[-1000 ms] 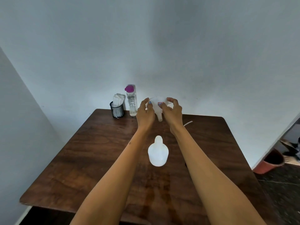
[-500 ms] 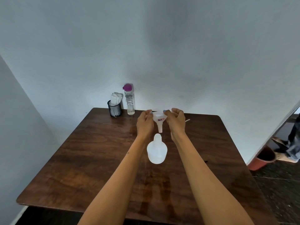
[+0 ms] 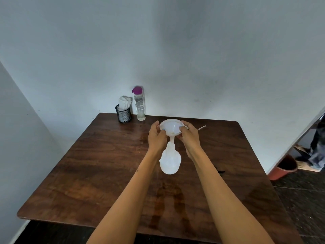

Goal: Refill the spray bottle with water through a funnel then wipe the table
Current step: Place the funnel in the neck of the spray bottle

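Both hands curled on white funnel (image 3: 172, 127): left hand (image 3: 156, 136) pinching left rim, right hand (image 3: 190, 136) pinching right rim. Funnel spout resting in neck of spray bottle (image 3: 170, 160), upright mid-table (image 3: 91, 173). Water bottle (image 3: 139, 105) near far edge.

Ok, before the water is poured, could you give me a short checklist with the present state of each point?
1. Funnel spout in the neck of the spray bottle: ok, it looks entered; depth cannot tell.
2. Spray bottle upright on the table: ok.
3. Funnel held steady: ok, left hand and right hand pinch its rim.
4. Free hand for pouring: not ok, both are busy.
5. Water bottle open: not ok, purple cap is on.
6. Funnel bowl clean: cannot tell.
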